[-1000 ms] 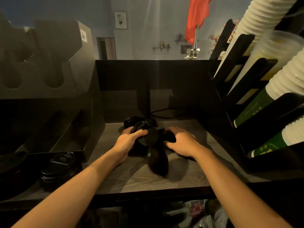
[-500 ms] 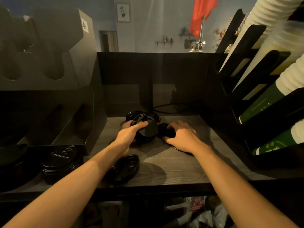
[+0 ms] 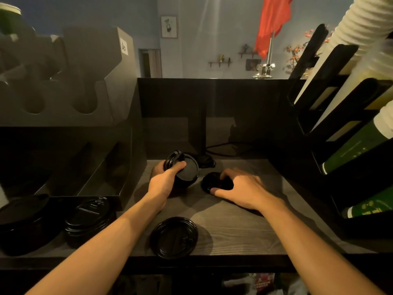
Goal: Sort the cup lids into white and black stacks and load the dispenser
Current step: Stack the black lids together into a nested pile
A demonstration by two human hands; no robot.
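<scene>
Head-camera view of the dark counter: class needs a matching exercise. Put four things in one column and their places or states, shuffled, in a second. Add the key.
Column one
1. left hand
2. right hand
3. single black plastic cup lid
4. green paper cups

Column two
A. lies flat and untouched near the front edge of the wooden counter
B. lie slanted in the black rack at the right
C. grips a tilted stack of black lids
D. grips a low black lid lying on the counter

Pairs: 1-C, 2-D, 3-A, 4-B
</scene>
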